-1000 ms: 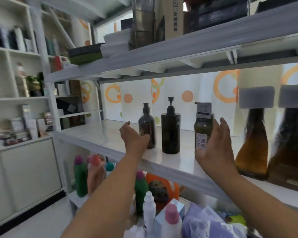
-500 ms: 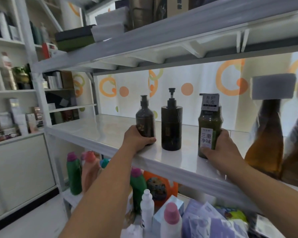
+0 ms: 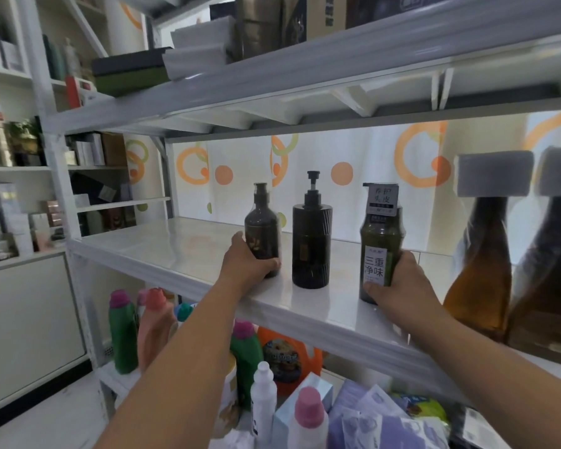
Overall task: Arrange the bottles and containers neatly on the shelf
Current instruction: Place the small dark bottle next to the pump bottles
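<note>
Three pump bottles stand in a row on the white middle shelf. My left hand wraps the base of the dark brown bottle on the left. A black ribbed bottle stands untouched in the middle. My right hand grips the lower part of the green bottle with a white label, near the shelf's front edge. Both held bottles stand upright on the shelf.
Two large amber bottles with grey caps stand at the right, close to my right hand. Boxes sit on the upper shelf. Below are coloured detergent bottles and packets. The shelf's left half is bare.
A second ago both hands were open beside the bottles; they have closed around the brown and green bottles. The view has shifted closer and slightly upward.
</note>
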